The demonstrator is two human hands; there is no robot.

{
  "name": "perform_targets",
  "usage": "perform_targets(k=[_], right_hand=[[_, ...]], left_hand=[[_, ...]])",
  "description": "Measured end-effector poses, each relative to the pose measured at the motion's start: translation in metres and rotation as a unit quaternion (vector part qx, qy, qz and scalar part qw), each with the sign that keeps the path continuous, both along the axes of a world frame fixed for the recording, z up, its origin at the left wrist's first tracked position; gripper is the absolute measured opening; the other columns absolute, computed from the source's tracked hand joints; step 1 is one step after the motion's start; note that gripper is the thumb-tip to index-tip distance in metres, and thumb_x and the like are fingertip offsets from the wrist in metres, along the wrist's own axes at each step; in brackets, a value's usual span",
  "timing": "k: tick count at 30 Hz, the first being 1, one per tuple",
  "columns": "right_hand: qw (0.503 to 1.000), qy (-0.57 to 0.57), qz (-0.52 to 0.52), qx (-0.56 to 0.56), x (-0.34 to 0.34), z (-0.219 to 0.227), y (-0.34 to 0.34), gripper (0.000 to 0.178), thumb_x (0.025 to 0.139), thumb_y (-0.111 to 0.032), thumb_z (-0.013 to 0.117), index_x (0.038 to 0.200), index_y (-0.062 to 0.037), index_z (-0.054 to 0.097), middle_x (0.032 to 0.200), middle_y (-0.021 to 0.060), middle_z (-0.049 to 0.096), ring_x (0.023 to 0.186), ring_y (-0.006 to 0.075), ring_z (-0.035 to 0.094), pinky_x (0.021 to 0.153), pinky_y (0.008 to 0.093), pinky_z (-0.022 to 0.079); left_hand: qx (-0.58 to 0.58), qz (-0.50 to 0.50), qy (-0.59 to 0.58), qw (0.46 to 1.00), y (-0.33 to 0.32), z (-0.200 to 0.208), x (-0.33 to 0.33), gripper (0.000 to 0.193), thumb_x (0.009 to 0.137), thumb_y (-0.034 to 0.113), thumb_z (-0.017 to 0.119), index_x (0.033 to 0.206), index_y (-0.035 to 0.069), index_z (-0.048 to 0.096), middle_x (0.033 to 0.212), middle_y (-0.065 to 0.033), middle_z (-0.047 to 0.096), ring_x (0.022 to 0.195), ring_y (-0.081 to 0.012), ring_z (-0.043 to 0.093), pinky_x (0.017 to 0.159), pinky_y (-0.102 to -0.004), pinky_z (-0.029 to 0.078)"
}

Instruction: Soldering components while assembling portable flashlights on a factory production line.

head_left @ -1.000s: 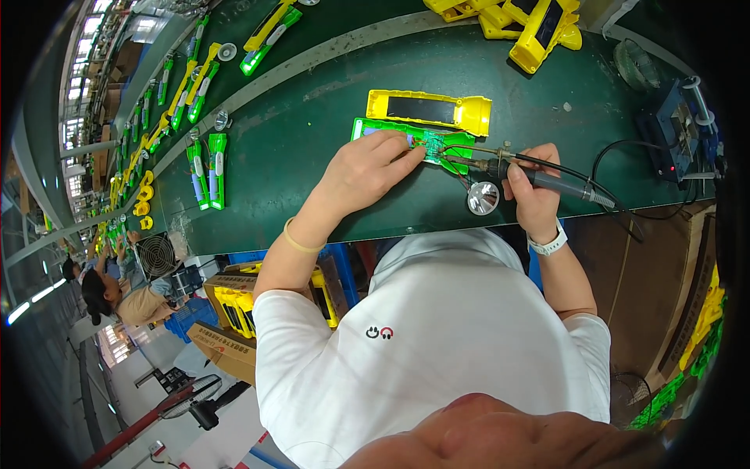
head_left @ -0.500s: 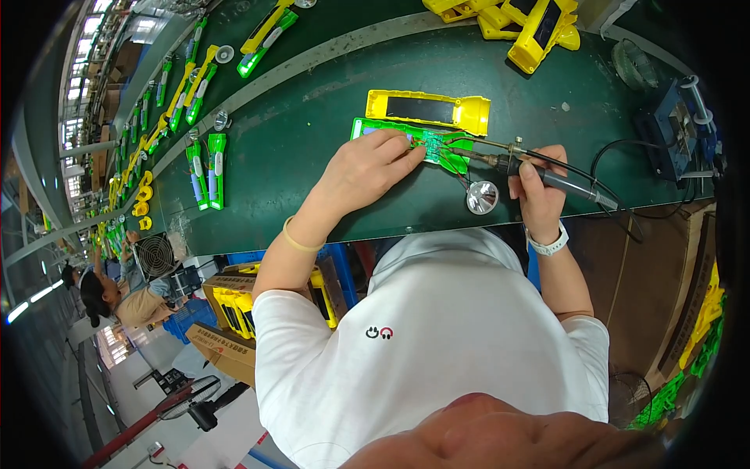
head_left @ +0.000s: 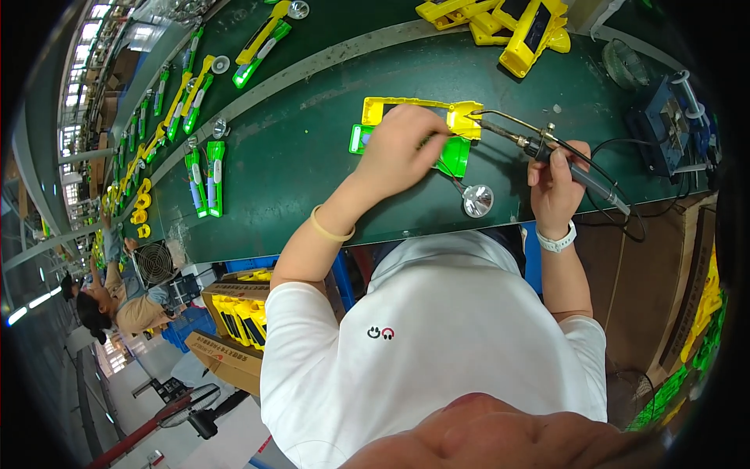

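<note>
My left hand (head_left: 402,148) is closed in a pinch over the green torch housing (head_left: 453,162); what its fingers hold is hidden and a little blurred. My right hand (head_left: 558,187) grips a soldering iron (head_left: 598,186) with a thin bent metal tube along it. The iron's tip is raised over the end of a yellow torch housing (head_left: 467,109), which lies just beyond the green one and is partly covered by my left hand. Wires run from the green housing to a round silver reflector (head_left: 477,201) near the table's front edge. The circuit board is hidden.
A blue soldering unit (head_left: 660,129) and a round mesh holder (head_left: 625,64) stand at the right. Yellow housings (head_left: 531,39) are piled at the back. Green torch halves (head_left: 215,180) lie at the left, more in rows beyond a metal rail. Another person (head_left: 129,305) works far left.
The soldering iron has drawn back from the circuit board and up to the right. My left hand has moved right and away from me, now covering the board area and part of the yellow housing.
</note>
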State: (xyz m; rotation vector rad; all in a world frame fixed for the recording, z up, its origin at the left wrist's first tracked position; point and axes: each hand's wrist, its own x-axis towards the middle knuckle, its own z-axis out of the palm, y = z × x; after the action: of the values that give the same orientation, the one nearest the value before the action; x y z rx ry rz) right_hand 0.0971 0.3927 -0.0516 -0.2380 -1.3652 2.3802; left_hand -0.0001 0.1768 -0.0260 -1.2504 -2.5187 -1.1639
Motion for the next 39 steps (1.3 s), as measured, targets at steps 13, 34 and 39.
perform_targets(k=[13,34,39], right_hand=[[0.992,-0.046,0.114,-0.028,-0.058,-0.010,0.000,0.021,0.088,-0.011,0.058,0.099,-0.0022,0.042,0.091,0.0087,0.053,0.085,0.0170,0.059,0.082,0.0344,0.053],[0.973,-0.037,0.120,0.194,-0.025,-0.023,0.030,0.021,0.082,-0.007,0.062,0.087,-0.0055,0.042,0.071,0.0011,0.049,0.060,0.0048,0.043,0.054,0.0201,0.037],[0.956,-0.031,0.124,0.263,-0.028,-0.021,0.026,0.021,0.079,-0.007,0.064,0.084,-0.0043,0.044,0.072,0.0009,0.048,0.063,0.0063,0.042,0.057,0.0220,0.037]], left_hand=[[-0.036,0.095,0.087,0.991,0.002,-0.012,0.000,0.009,0.072,0.008,0.067,0.082,0.008,0.065,0.075,-0.0072,0.055,0.072,-0.0255,0.053,0.065,-0.0341,0.044],[-0.213,-0.036,0.016,0.976,0.017,0.007,-0.017,0.013,0.066,0.004,0.065,0.078,0.007,0.064,0.073,-0.0066,0.058,0.069,-0.0252,0.059,0.058,-0.0350,0.048],[-0.209,-0.030,0.036,0.977,0.022,0.005,-0.017,0.004,0.066,0.008,0.063,0.069,0.007,0.061,0.066,-0.0083,0.055,0.065,-0.0257,0.059,0.055,-0.0369,0.048]])
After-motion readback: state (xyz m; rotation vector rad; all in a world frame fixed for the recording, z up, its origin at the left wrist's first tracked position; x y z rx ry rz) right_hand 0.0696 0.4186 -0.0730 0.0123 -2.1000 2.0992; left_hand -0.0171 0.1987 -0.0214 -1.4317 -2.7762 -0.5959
